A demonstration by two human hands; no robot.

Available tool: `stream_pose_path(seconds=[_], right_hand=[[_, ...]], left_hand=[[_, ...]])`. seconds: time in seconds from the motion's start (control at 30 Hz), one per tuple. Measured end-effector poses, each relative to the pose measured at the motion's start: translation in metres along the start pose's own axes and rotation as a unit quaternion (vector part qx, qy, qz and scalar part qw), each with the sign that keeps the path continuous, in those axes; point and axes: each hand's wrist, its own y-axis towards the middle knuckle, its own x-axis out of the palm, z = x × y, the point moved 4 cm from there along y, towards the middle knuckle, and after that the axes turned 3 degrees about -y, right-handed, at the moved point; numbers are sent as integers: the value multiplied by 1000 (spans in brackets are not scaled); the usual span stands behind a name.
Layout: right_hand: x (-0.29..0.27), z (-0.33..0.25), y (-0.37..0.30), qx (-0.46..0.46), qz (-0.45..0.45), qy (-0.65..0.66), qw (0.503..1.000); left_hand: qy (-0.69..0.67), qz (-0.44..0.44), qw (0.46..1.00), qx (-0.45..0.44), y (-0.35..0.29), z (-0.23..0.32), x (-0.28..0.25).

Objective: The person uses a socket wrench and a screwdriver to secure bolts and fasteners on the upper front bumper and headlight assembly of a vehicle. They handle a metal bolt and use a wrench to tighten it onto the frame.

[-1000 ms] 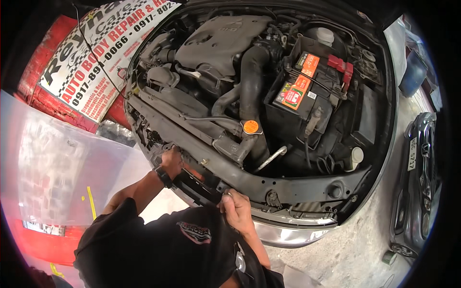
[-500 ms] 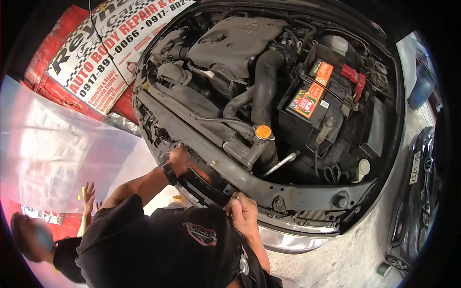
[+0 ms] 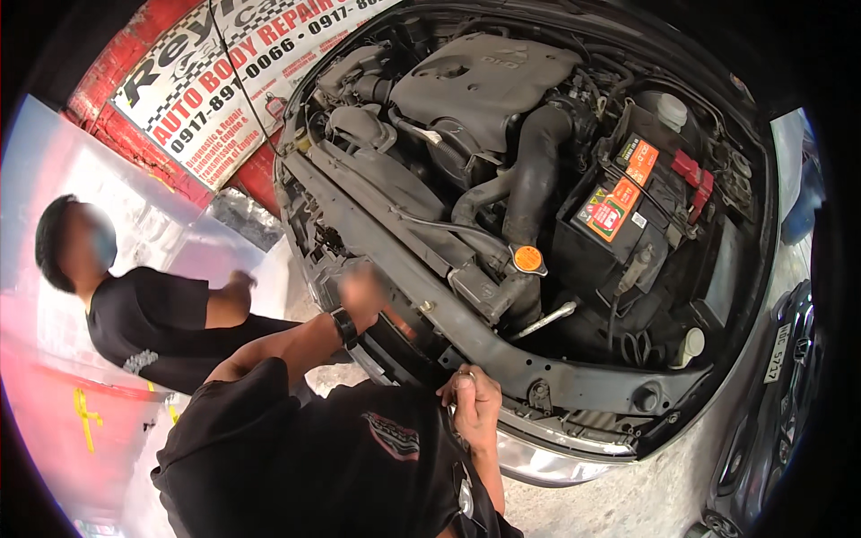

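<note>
My left hand (image 3: 363,296), with a dark watch on the wrist, is over the gap behind the car's front edge. Motion smears its fingers, so their grip is unclear. Farther right, my right hand (image 3: 473,399) is closed at the front edge, thumb on top. A small shiny metal end shows by the thumb; most of what it belongs to is hidden inside the fist. Just beyond both hands runs the dark metal radiator support (image 3: 489,345). Between them, a reddish-brown strip shows down in the gap.
Behind the support lie the engine cover (image 3: 484,76), an orange-labelled radiator cap (image 3: 529,260), a battery (image 3: 601,224) and a silver wrench-like bar (image 3: 544,319). A co-worker in black (image 3: 161,323) stands at left. Another car (image 3: 776,394) is at right, a printed banner (image 3: 206,99) at back left.
The view has shifted, moving the car slightly right in the picture. My left hand is now blurred, while my right stays closed at the edge. The co-worker appears farther up and more fully.
</note>
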Motion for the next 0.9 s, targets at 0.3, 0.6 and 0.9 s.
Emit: stream_pose_path(seconds=[0.3, 0.6, 0.9], right_hand=[[-2, 4, -2, -16, 9, 21, 1000], [3, 0, 0, -19, -4, 15, 1000], [-1, 2, -2, 5, 17, 12, 1000]], left_hand=[[30, -7, 994, -108, -24, 20, 6], [242, -76, 965, 64, 90, -40, -37], [57, -101, 988, 105, 34, -17, -23]])
